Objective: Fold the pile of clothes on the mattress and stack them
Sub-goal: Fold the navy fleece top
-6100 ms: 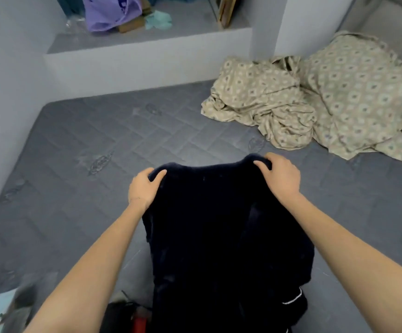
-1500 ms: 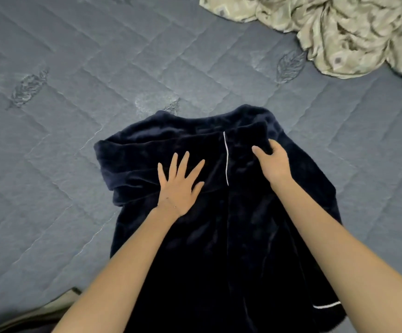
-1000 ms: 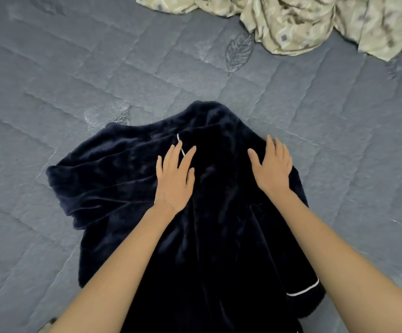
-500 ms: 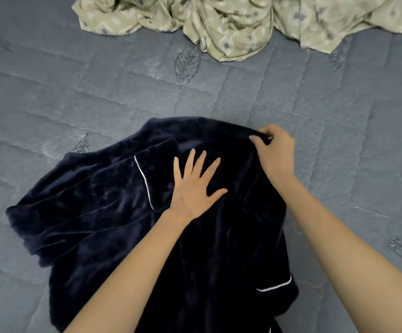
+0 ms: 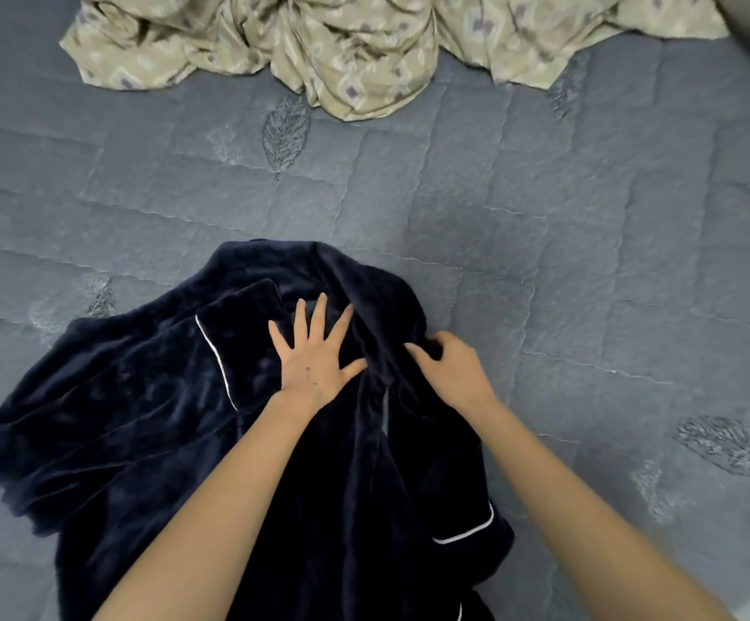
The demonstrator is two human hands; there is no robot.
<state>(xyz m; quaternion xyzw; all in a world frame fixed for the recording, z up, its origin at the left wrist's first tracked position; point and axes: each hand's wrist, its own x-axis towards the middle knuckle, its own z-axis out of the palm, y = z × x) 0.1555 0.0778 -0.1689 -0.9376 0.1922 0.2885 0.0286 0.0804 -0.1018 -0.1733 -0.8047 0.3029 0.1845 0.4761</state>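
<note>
While the open left hand [image 5: 314, 358] pins the dark top [image 5: 140, 419], lying lengthwise toward the person on the mattress [image 5: 543, 195], the right hand [image 5: 451, 374] closes its grip on the top's right edge just beside.

Navy fleece garment [image 5: 149, 423], white piping, rumpled on mattress [image 5: 543, 244]

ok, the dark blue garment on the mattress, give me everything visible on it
The garment is dark navy, plush and velvety-looking, with thin white piping on a flap and on a cuff-like edge. It lies crumpled and partly spread on the grey quilted mattress, one part sprawling leftward, the near end running out of frame. The left hand presses flat on its middle with fingers spread; the right hand grips a bunched fold at its right side.
</note>
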